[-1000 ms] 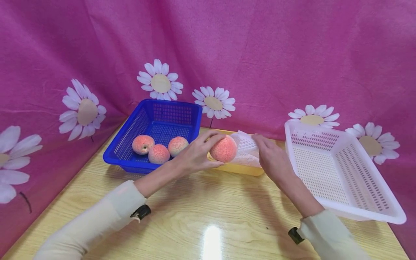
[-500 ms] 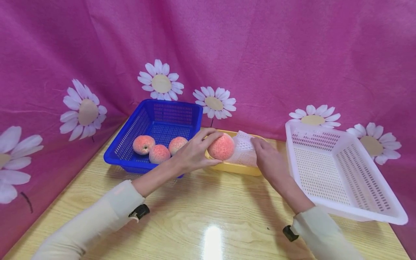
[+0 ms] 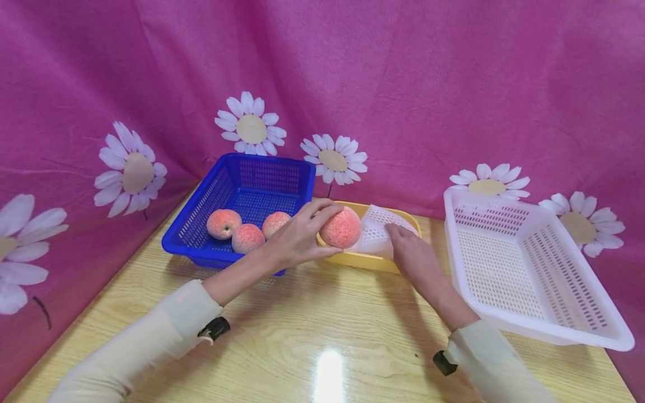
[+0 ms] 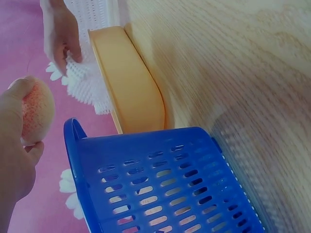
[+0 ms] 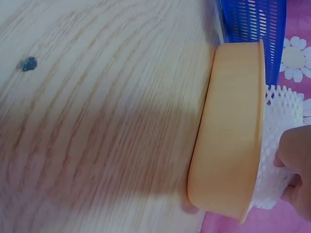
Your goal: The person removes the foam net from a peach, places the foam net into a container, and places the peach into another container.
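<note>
My left hand [image 3: 302, 238] grips a pinkish-red peach [image 3: 341, 228] between thumb and fingers, in front of the yellow tray [image 3: 370, 261]. In the left wrist view the same peach [image 4: 38, 111] shows a paler side. A white foam net sleeve [image 3: 374, 226] is pinched in my right hand [image 3: 415, 257], over the tray. The right wrist view has the foam net [image 5: 279, 131] standing out past the tray's rim, with thumb and fingers on it. Peach and net are close together; from the head view I cannot tell whether they touch.
Left of the tray stands a blue basket [image 3: 176, 240] with several peaches [image 3: 248, 239] near its front wall. A white basket [image 3: 504, 268] stands at the right. A pink cloth with daisies [image 3: 393, 101] hangs behind the wooden table [image 3: 282, 336].
My right hand has shifted left and slightly down with the foam net, uncovering the tray's right end. The left hand has drifted slightly left, still gripping the peach.
</note>
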Tool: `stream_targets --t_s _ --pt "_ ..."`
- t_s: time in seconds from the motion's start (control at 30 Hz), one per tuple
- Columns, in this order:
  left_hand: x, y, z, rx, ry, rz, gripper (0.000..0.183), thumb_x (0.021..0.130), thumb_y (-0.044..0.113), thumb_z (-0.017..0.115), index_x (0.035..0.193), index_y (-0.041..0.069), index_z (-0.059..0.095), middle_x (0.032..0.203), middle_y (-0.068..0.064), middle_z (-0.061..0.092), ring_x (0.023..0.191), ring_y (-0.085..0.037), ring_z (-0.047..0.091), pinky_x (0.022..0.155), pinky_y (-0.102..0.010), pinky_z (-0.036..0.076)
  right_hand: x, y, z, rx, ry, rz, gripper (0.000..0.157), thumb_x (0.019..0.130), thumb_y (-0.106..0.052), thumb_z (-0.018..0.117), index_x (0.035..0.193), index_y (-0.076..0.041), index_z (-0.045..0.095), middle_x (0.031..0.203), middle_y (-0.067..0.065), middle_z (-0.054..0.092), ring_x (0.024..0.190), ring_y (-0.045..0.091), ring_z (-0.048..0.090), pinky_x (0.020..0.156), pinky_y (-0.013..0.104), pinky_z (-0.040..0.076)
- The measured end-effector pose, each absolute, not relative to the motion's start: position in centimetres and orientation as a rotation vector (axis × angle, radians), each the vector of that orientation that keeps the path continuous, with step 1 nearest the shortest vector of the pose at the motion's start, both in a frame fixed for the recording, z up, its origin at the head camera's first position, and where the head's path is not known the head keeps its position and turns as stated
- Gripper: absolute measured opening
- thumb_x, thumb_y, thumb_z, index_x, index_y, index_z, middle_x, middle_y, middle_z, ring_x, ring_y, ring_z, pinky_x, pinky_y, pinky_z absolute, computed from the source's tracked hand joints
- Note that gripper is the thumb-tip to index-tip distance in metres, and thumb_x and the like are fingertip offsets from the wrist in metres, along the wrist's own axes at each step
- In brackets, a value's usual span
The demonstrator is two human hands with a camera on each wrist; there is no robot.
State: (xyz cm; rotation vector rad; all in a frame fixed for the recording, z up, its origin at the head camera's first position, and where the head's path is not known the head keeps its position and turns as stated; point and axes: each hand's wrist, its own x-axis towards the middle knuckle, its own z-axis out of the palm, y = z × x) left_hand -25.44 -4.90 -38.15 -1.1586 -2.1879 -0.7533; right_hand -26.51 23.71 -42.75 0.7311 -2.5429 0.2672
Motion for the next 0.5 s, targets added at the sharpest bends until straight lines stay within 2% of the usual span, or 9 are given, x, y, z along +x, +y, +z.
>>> stream_targets --t_s 0.23,0.37,0.5 --pt "-25.43 -5.1 -38.19 -1.154 -2.191 -0.757 0.075 0.072 0.026 0.091 0.133 0.001 0.057 0.129 -0.016 0.053 0.118 -0.029 0.052 0.1 -0.038 0.048 -26.49 23.38 -43.3 0.707 -2.659 0.345 0.044 0.084 0.006 0.058 0.128 0.008 0.056 0.118 0.025 0.066 0.1 0.043 0.065 0.08 0.053 0.055" --pt "-25.47 -5.14 -38.15 -1.153 -2.195 -0.765 0.075 0.072 0.027 0.091 0.134 0.001 0.057 0.129 -0.015 0.052 0.118 -0.028 0.052 0.101 -0.037 0.047 -26.61 23.17 -43.31 0.671 -2.756 0.416 0.042 0.092 -0.004 0.052 0.132 0.009 0.054 0.123 0.027 0.063 0.111 0.044 0.061 0.094 0.053 0.05" --pt "-25.44 -5.24 -38.09 -1.149 -2.206 -0.761 0.074 0.072 0.026 0.091 0.133 0.001 0.057 0.129 -0.015 0.052 0.118 -0.028 0.052 0.101 -0.037 0.047 -26.84 22.99 -43.2 0.623 -2.877 0.487 0.046 0.099 -0.017 0.043 0.137 0.007 0.052 0.134 0.025 0.058 0.126 0.043 0.052 0.107 0.052 0.039"
